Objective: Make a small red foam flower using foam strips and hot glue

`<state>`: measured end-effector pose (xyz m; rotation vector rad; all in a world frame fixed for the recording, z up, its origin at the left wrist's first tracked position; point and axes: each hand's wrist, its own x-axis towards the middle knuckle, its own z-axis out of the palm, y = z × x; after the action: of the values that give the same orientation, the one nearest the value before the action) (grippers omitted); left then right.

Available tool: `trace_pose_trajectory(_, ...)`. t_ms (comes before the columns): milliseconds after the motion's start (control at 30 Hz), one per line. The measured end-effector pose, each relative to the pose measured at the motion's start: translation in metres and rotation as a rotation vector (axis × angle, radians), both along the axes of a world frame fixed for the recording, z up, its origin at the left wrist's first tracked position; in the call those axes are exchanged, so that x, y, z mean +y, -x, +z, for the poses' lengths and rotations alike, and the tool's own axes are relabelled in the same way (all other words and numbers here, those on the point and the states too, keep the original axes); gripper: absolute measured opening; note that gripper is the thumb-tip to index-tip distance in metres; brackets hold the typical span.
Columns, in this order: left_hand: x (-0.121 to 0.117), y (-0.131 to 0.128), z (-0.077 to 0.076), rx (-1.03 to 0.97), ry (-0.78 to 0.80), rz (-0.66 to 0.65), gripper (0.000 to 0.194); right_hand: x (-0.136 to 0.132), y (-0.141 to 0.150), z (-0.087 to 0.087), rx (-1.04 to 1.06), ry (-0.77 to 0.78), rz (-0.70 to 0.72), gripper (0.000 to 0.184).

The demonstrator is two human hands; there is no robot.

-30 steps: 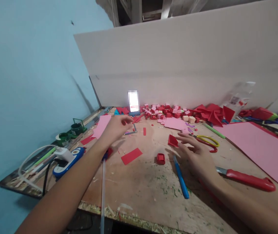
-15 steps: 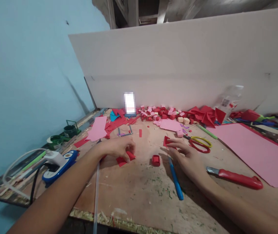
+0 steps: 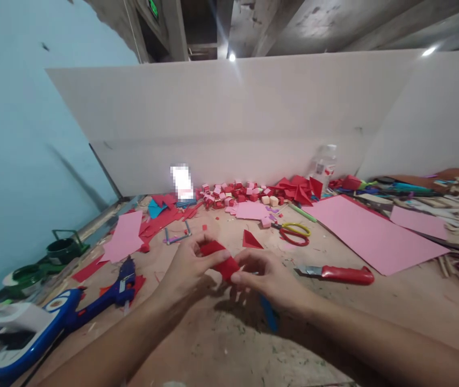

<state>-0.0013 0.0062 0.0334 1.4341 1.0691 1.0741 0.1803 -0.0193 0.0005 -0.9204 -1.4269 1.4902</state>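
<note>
Both of my hands meet over the middle of the wooden table (image 3: 229,344). My left hand (image 3: 191,266) and my right hand (image 3: 265,277) each pinch one end of a small red foam piece (image 3: 220,259), lifted just above the surface. A blue pen (image 3: 270,318) lies under my right hand, mostly hidden. A red foam triangle (image 3: 250,240) lies just beyond my fingers.
A red-handled knife (image 3: 340,274) and yellow-and-red scissors (image 3: 294,234) lie to the right. A large pink sheet (image 3: 368,239) is beyond them. A blue glue gun (image 3: 58,314) sits at the left. Red and pink foam cubes (image 3: 237,192) heap against the white board (image 3: 229,118).
My left hand picked the red foam piece off the table and brought it to the middle. My right hand left the red triangle and took the piece's other end. The view swung right.
</note>
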Motion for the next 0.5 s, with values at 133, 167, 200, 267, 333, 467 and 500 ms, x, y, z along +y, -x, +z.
trace_pose_trajectory(133,-0.001,-0.001,-0.007,-0.038,0.101,-0.075,0.033,0.004,0.0,-0.007,0.042,0.03,-0.042,0.034)
trace_pose_trajectory(167,0.0,0.0,-0.007,-0.012,0.066,-0.079,0.034,0.006,-0.001,-0.007,0.063,0.045,-0.064,0.034)
trace_pose_trajectory(200,0.002,0.002,-0.007,0.039,-0.006,-0.075,0.038,0.008,-0.003,-0.007,0.088,0.065,-0.092,0.033)
trace_pose_trajectory(267,0.007,0.009,-0.007,0.198,-0.252,-0.053,0.055,0.013,-0.007,-0.006,0.125,0.112,-0.161,0.033)
trace_pose_trajectory(333,0.011,0.017,-0.006,0.4,-0.532,-0.066,0.062,0.018,-0.011,-0.005,0.104,0.146,-0.23,0.032)
trace_pose_trajectory(467,0.016,0.027,-0.006,0.682,-0.788,-0.183,0.05,0.023,-0.016,-0.008,0.013,0.117,-0.245,0.024)
trace_pose_trajectory(500,0.016,0.027,-0.007,0.718,-0.779,-0.205,0.047,0.024,-0.015,-0.01,0.006,0.105,-0.232,0.022)
